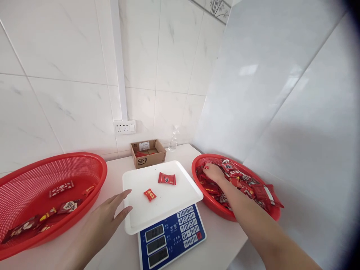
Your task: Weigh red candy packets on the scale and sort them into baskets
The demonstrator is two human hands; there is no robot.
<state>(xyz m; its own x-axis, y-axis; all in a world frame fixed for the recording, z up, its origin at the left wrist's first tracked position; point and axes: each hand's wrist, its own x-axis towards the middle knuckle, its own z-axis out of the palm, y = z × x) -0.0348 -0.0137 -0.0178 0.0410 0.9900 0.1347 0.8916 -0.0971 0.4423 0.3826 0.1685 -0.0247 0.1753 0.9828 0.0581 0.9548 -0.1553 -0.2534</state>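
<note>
A blue scale (171, 236) carries a white tray (168, 210). On the tray lie a red candy packet (167, 178) and a smaller red one (150, 194). My left hand (111, 213) rests open at the tray's left edge, fingers spread, holding nothing. My right hand (213, 172) reaches into the right red basket (213, 204), which is full of red packets; its fingers curl down among them and what they hold is hidden. The left red basket (92, 165) holds several packets.
A small cardboard box (148, 153) stands at the back against the tiled wall, with a clear plastic bottle (173, 140) beside it. A wall socket (125, 127) sits above. A white panel closes off the right side.
</note>
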